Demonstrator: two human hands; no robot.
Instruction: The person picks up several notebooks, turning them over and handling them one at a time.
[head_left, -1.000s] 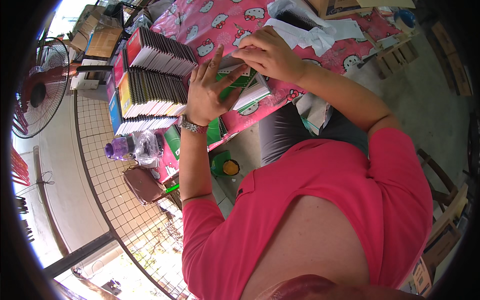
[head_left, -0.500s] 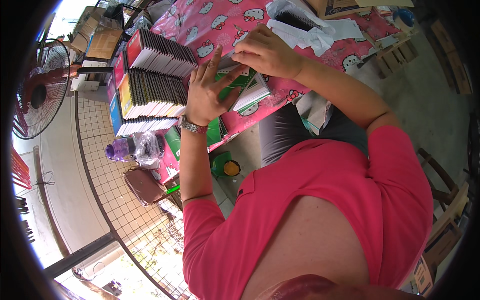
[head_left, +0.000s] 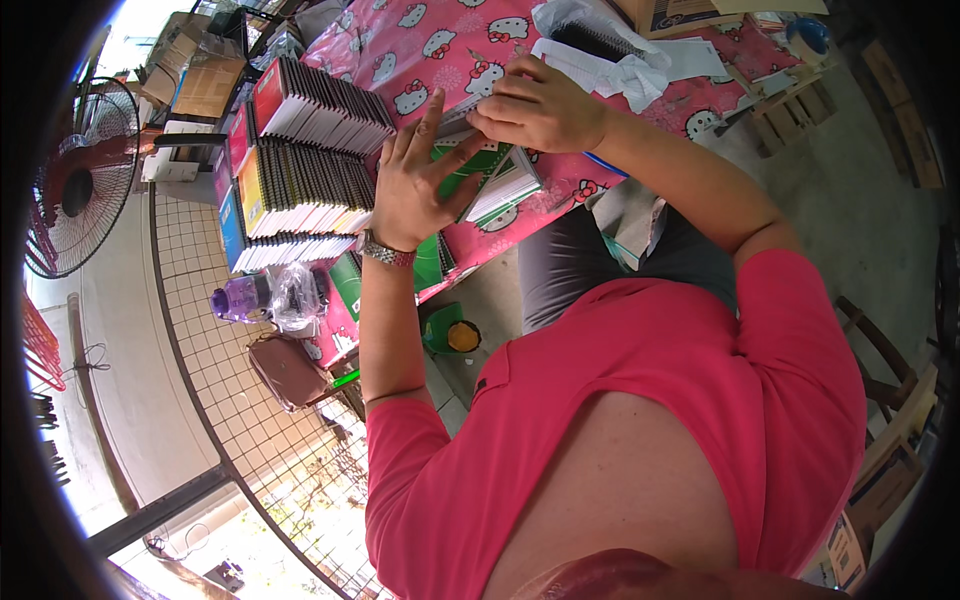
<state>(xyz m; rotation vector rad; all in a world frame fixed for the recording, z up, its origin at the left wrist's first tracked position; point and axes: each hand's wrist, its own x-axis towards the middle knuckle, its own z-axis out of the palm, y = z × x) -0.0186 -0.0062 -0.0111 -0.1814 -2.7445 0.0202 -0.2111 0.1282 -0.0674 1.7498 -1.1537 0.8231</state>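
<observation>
On the pink tablecloth (head_left: 375, 60) lies the green-covered book (head_left: 490, 160), our left hand (head_left: 414, 190) spread wide over it and our right hand (head_left: 540, 105) at its far edge with fingers curled close together, though we cannot tell whether they pinch anything. Compared with half a second ago, the right hand has shifted slightly and a blue strip (head_left: 605, 164) now shows by its wrist, suggesting work at that edge continues; our left hand and the spiral notebook stacks (head_left: 310, 180) beside it stay put.
</observation>
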